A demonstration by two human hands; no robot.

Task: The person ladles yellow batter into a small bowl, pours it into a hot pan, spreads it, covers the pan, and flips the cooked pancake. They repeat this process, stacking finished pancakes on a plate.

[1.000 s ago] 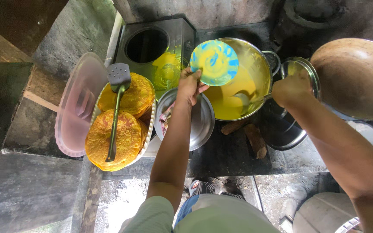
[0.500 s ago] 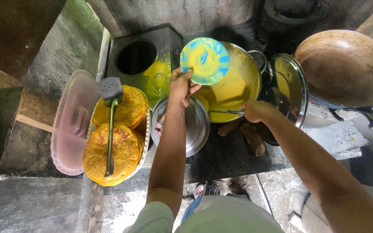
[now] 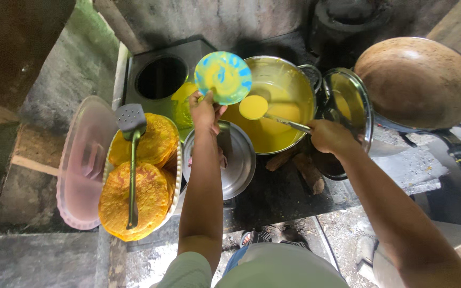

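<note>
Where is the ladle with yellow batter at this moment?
In the head view, the ladle is right of centre, held by the right hand over the batter pot, beside the small plate.

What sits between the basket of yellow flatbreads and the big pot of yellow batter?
In the head view, a round steel plate lies between the basket and the pot; the left hand's forearm crosses over it.

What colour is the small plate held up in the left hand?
The small plate is swirled blue, green and yellow, seen in the head view, the only one.
</note>
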